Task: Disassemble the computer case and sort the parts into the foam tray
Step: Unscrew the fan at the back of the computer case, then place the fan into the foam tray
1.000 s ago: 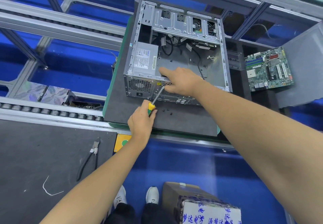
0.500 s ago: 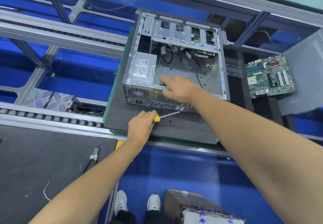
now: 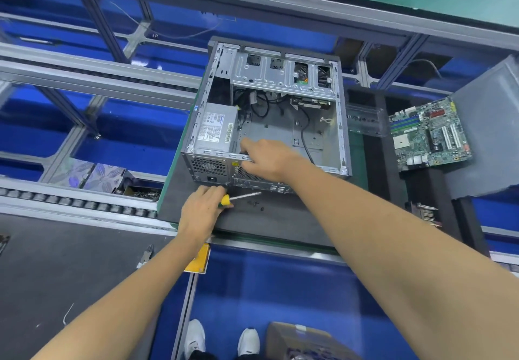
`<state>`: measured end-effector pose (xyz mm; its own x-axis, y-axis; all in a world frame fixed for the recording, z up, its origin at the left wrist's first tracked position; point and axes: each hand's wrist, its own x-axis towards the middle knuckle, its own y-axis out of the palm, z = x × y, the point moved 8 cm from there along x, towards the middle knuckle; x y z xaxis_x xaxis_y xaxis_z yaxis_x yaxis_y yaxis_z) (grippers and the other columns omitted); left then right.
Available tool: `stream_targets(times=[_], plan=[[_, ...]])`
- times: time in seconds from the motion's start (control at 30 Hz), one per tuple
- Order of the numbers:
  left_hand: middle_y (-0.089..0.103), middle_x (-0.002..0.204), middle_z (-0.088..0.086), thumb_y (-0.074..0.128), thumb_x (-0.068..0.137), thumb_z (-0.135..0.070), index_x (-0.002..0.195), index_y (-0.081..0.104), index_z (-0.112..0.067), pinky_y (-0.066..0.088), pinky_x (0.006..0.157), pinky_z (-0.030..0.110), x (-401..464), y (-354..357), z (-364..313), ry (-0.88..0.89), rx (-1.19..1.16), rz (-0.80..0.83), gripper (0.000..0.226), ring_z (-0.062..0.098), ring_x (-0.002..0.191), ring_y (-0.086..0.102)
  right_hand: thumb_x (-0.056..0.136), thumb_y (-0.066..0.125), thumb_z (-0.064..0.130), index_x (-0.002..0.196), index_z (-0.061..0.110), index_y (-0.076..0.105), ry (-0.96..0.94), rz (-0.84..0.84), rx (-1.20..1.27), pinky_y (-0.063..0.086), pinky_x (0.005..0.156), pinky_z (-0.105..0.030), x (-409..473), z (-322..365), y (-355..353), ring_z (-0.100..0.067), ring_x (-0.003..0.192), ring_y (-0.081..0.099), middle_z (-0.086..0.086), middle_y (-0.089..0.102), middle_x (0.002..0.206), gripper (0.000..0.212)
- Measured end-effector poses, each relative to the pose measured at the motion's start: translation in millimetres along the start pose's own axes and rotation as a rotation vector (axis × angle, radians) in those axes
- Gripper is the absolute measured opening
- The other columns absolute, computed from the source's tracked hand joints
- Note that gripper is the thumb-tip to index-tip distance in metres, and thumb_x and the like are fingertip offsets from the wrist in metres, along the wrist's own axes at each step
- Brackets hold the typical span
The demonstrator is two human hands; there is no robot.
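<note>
My right hand (image 3: 266, 160) is gripping the case (image 3: 269, 123) rim — fingertips hidden inside. My left hand (image 3: 203, 210) is holding the screwdriver (image 3: 238, 198) on the mat (image 3: 280, 219), near loose screws (image 3: 255, 204).

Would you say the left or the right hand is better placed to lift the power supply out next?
Probably the right hand: it rests on the case rim beside the power supply, while the left hand holds the screwdriver.

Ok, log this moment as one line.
left hand: holds screwdriver flat on mat | right hand: on computer case rear edge | motherboard: out
</note>
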<state>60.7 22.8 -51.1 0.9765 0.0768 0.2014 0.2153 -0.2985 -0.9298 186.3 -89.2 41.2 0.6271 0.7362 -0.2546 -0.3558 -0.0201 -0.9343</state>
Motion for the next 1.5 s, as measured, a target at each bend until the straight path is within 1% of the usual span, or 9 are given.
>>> stream_targets(times=[0.23, 0.37, 0.53, 0.7, 0.9, 1.07, 1.2, 1.37, 1.5], plan=[[0.059, 0.097, 0.013, 0.072, 0.088, -0.042, 0.099, 0.065, -0.007, 0.051, 0.066, 0.044, -0.7, -2.2, 21.2, 0.073, 0.223, -0.023, 0.037, 0.036, 0.084, 0.058, 0.101, 0.038, 0.043, 0.107, 0.015, 0.043, -0.029, -0.008, 0.033, 0.035, 0.061, -0.039, -3.3, 3.9, -6.7, -0.027, 0.072, 0.052, -0.005, 0.056, 0.079, 0.029], [0.054, 0.091, 0.01, 0.043, 0.099, -0.044, 0.099, 0.064, -0.012, 0.044, 0.068, 0.043, 10.7, -1.0, 18.9, 0.1, 0.263, -0.066, 0.038, 0.032, 0.078, 0.052, 0.105, 0.035, 0.037, 0.095, 0.02, 0.046, 0.007, 0.004, 0.17, 0.031, 0.066, -0.039, -4.0, -0.9, -8.7, -0.025, 0.079, 0.051, -0.001, 0.056, 0.082, 0.023], [0.054, 0.092, 0.009, 0.043, 0.1, -0.05, 0.103, 0.063, -0.012, 0.045, 0.073, 0.042, 10.3, -6.1, 24.0, 0.061, 0.195, -0.069, 0.043, 0.032, 0.082, 0.054, 0.106, 0.033, 0.029, 0.084, 0.013, 0.054, 0.174, 0.033, 0.339, 0.045, 0.079, -0.038, -0.8, -14.2, -8.9, -0.029, 0.087, 0.056, -0.005, 0.061, 0.088, 0.034], [0.058, 0.098, 0.008, 0.045, 0.099, -0.053, 0.106, 0.069, -0.014, 0.047, 0.082, 0.042, 6.7, -7.8, 25.8, 0.103, 0.11, -0.106, 0.046, 0.032, 0.086, 0.058, 0.103, 0.042, 0.025, 0.09, 0.006, 0.066, 0.284, 0.024, 0.567, 0.043, 0.069, -0.035, 3.6, -28.1, -5.4, -0.02, 0.074, 0.055, 0.008, 0.061, 0.079, 0.034], [0.049, 0.112, 0.002, 0.063, 0.094, -0.041, 0.106, 0.067, -0.019, 0.04, 0.092, 0.038, 17.6, -43.5, 1.2, 0.275, -0.029, -0.424, 0.025, 0.022, 0.1, 0.051, 0.103, 0.043, 0.022, 0.088, -0.006, 0.057, 0.402, -0.08, 0.683, 0.032, 0.061, -0.034, 4.2, -41.7, -7.1, -0.019, 0.068, 0.041, -0.006, 0.05, 0.076, 0.036], [0.044, 0.111, 0.002, 0.062, 0.097, -0.028, 0.104, 0.055, -0.02, 0.037, 0.083, 0.034, 42.3, -99.9, -34.1, 0.49, -0.107, -0.665, 0.012, 0.019, 0.099, 0.048, 0.104, 0.044, 0.019, 0.077, 0.007, 0.055, 0.426, -0.107, 0.726, 0.032, 0.059, -0.032, 2.5, -42.6, -11.1, -0.016, 0.065, 0.04, 0.001, 0.047, 0.072, 0.032], [0.057, 0.108, 0.007, 0.06, 0.1, -0.029, 0.108, 0.06, -0.014, 0.042, 0.085, 0.037, 103.8, -122.8, -53.9, 0.459, -0.133, -0.454, 0.017, 0.026, 0.096, 0.052, 0.103, 0.042, 0.018, 0.084, -0.009, 0.055, 0.434, -0.148, 0.768, 0.028, 0.058, -0.035, -0.7, -43.9, -16.3, -0.018, 0.067, 0.037, -0.008, 0.046, 0.078, 0.035], [0.066, 0.115, -0.004, 0.058, 0.095, -0.058, 0.129, 0.055, -0.021, 0.039, 0.102, 0.038, 159.4, -86.9, -59.1, 0.332, -0.118, 0.302, 0.05, 0.022, 0.108, 0.058, 0.099, 0.043, 0.015, 0.073, 0.011, 0.047, 0.479, -0.282, 0.866, 0.025, 0.062, -0.036, -5.4, -55.0, -24.7, -0.019, 0.068, 0.034, -0.007, 0.039, 0.073, 0.027], [0.071, 0.107, -0.01, 0.068, 0.095, -0.045, 0.127, 0.059, -0.028, 0.036, 0.105, 0.032, 174.8, -73.7, -61.1, 0.185, -0.245, 0.379, 0.038, 0.014, 0.094, 0.059, 0.096, 0.044, 0.017, 0.058, 0.025, 0.046, 0.56, -0.428, 1.067, 0.026, 0.064, -0.036, -13.8, -73.4, -28.3, -0.017, 0.062, 0.034, 0.011, 0.039, 0.055, 0.039]])
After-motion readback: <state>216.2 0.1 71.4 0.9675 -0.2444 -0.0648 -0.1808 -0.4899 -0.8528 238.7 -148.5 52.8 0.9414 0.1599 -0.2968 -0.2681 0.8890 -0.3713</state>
